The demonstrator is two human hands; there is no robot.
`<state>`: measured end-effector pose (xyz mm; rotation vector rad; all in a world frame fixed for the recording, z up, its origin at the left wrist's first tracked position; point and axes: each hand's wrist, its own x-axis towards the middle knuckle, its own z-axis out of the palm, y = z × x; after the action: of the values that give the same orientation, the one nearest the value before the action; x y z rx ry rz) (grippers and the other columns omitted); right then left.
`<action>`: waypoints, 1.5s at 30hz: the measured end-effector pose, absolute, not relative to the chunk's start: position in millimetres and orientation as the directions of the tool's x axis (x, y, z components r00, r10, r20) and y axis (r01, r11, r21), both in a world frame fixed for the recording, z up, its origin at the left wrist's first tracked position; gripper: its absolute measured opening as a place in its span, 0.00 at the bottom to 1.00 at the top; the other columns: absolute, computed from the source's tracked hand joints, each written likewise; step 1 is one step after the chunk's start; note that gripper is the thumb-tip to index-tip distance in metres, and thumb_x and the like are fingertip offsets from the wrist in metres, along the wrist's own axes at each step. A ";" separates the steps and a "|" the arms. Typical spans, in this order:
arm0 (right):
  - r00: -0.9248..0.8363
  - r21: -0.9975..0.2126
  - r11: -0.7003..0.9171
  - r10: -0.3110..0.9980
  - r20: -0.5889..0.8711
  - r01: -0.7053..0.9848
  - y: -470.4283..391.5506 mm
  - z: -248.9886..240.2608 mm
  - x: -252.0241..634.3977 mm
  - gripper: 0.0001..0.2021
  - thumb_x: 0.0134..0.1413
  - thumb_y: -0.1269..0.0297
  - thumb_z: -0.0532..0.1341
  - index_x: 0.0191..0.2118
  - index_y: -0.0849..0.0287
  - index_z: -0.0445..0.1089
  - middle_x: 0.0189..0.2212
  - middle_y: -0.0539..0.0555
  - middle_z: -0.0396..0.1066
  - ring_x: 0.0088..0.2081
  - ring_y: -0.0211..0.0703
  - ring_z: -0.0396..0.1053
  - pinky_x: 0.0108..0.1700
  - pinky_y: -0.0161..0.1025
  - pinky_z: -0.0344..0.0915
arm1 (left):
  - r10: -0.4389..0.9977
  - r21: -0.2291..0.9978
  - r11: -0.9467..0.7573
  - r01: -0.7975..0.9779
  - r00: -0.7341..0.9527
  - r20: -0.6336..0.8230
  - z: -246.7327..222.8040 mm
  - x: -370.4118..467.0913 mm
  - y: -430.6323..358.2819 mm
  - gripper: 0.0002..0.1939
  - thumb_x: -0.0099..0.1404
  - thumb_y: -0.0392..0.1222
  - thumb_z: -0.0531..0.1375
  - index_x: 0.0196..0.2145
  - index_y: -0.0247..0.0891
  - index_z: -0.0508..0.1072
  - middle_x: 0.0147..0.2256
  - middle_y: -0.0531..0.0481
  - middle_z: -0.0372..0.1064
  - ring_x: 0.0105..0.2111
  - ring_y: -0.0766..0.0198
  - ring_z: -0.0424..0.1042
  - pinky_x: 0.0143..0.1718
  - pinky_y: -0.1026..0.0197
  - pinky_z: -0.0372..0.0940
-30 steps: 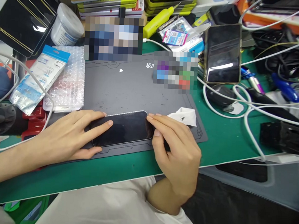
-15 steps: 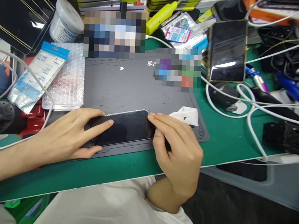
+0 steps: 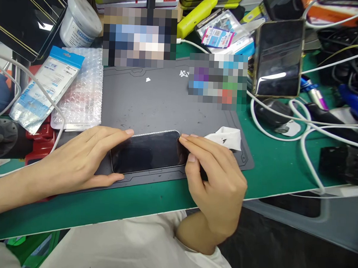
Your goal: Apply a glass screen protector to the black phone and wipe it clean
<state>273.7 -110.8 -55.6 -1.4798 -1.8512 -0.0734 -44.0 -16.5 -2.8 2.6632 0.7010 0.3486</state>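
A smartphone (image 3: 148, 151) with a dark screen and thin bright rim lies face up on the grey work mat (image 3: 133, 96), close to its front edge. My left hand (image 3: 90, 158) spans the phone's left end, thumb at the near long edge and forefinger at the far one. Around the right end, the fingers of my right hand (image 3: 217, 179) are bent, their tips touching the corner and short edge. A dark gap shows under that palm; whether anything is in it I cannot make out. Just behind my right hand lies a crumpled white wipe (image 3: 228, 138).
At right, another phone (image 3: 279, 57) lies by a looping white cable (image 3: 303, 151). Bubble wrap (image 3: 83, 90), a foil pouch (image 3: 47, 88) and a white tub (image 3: 80, 23) stand or lie at left. Behind the mat lies a yellow tool (image 3: 196, 18). Two patches are blurred out.
My left forefinger has moved off the phone's screen to its far edge. My right hand keeps its grip at the right end. The whole view has shifted slightly.
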 end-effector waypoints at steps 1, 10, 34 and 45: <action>-0.049 -0.393 0.329 0.816 0.576 0.859 -110.8 -55.8 273.9 0.22 0.75 0.79 0.63 0.65 0.51 0.81 0.55 0.57 0.90 0.58 0.55 0.88 0.61 0.53 0.85 | 0.516 0.408 -0.808 0.425 0.845 0.141 -2.9 -44.4 -16.5 0.41 0.86 0.60 0.63 0.83 0.39 0.53 0.68 0.34 0.75 0.65 0.46 0.78 0.69 0.45 0.76; -0.041 -0.408 0.325 0.821 0.569 0.853 -109.4 -53.5 272.9 0.23 0.74 0.80 0.62 0.64 0.52 0.82 0.55 0.56 0.90 0.58 0.54 0.88 0.62 0.52 0.84 | 0.501 0.363 -0.828 0.427 0.854 0.138 -4.2 -46.9 -14.8 0.43 0.86 0.60 0.62 0.85 0.40 0.52 0.67 0.35 0.73 0.64 0.46 0.77 0.66 0.47 0.75; -0.042 -0.427 0.339 0.821 0.569 0.839 -108.7 -54.4 272.8 0.20 0.76 0.79 0.62 0.63 0.55 0.82 0.57 0.57 0.89 0.60 0.51 0.86 0.64 0.49 0.82 | 0.439 0.230 -0.888 0.398 0.882 0.168 -1.7 -44.4 -14.4 0.41 0.88 0.58 0.59 0.85 0.35 0.51 0.64 0.32 0.75 0.62 0.43 0.77 0.64 0.45 0.75; -0.038 -0.435 0.340 0.822 0.568 0.834 -110.2 -58.4 273.4 0.23 0.77 0.77 0.61 0.67 0.49 0.82 0.57 0.56 0.89 0.60 0.54 0.87 0.64 0.54 0.83 | 0.455 0.256 -0.877 0.406 0.874 0.171 -3.6 -44.9 -16.1 0.42 0.86 0.56 0.62 0.85 0.37 0.52 0.64 0.31 0.76 0.61 0.42 0.79 0.64 0.43 0.77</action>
<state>273.4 -110.2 -58.4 -1.4610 -1.8327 -0.0190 -44.9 -16.1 -3.6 2.8331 0.6585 0.3345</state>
